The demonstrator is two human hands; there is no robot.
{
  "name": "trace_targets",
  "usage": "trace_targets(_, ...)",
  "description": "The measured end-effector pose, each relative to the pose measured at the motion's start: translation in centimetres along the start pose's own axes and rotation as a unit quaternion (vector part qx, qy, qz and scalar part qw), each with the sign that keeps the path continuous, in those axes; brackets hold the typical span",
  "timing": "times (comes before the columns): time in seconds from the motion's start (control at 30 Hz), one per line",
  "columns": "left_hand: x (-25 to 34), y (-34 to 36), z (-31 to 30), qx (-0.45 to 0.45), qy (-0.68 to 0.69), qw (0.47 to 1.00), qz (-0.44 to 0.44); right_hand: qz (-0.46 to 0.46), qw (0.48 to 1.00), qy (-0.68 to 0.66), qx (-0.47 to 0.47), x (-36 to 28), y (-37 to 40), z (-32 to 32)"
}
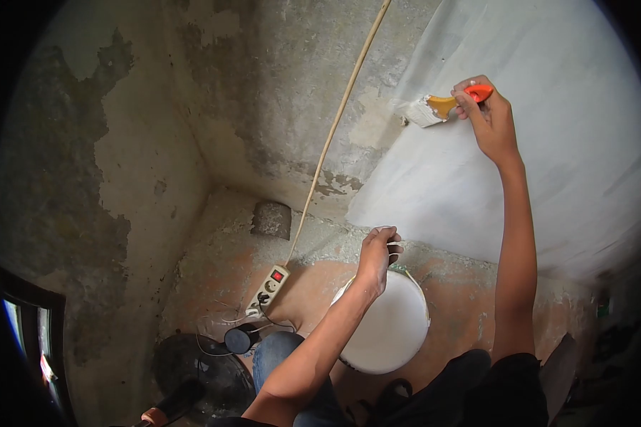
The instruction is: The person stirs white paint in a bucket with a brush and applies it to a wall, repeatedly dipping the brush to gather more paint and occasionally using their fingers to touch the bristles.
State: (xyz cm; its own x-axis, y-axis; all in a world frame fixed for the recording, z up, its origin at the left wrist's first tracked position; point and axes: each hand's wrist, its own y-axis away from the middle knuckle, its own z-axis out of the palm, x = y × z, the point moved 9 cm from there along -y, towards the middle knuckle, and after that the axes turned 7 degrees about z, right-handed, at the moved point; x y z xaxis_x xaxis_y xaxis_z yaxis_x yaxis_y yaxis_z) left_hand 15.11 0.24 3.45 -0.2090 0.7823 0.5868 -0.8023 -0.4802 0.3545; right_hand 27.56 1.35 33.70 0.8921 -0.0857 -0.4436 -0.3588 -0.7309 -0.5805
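My right hand point(488, 117) grips a paintbrush point(443, 107) by its yellow and orange handle. White paint coats the bristles, which meet the wall at the edge of its white painted part point(541, 142). Lower down, my left hand point(381, 256) is closed, its fingers curled over the far rim of a bucket point(384, 331) of white paint. I cannot tell what, if anything, those fingers hold. Left of the painted part, the wall point(263, 99) is bare, grey and patchy.
A power strip point(268, 290) with plugs lies on the floor left of the bucket, its cable point(345, 99) running up across the wall. Close by are a dark round container point(241, 338) and a black round basin-like object point(206, 377). A cylindrical lump point(271, 220) stands at the wall's foot.
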Motion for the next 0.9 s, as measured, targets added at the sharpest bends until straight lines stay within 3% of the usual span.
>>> trace_targets(0.23, 0.3, 0.1, -0.1, 0.002, 0.000, 1.000, 0.003, 0.004, 0.981, -0.108, 0.161, 3.8, 6.2, 0.7)
trace_targets(0.3, 0.4, 0.1, -0.2, 0.003, -0.001, 1.000, 0.005, 0.016, 0.953, -0.153, 0.262, 5.3, 8.8, 0.7)
trace_targets(0.4, 0.4, 0.3, -0.1, 0.003, -0.004, 1.000, 0.005, 0.054, 0.928, -0.182, 0.320, 6.3, 11.8, 3.0)
trace_targets(0.63, 0.2, 0.2, -0.2, -0.002, -0.008, 1.000, 0.004, 0.084, 0.941, -0.181, 0.275, 7.5, 13.8, 6.8)
trace_targets(0.9, 0.1, 0.1, -0.2, 0.004, -0.007, 1.000, 0.003, 0.059, 0.927, -0.176, 0.325, 6.7, 13.4, 4.6)
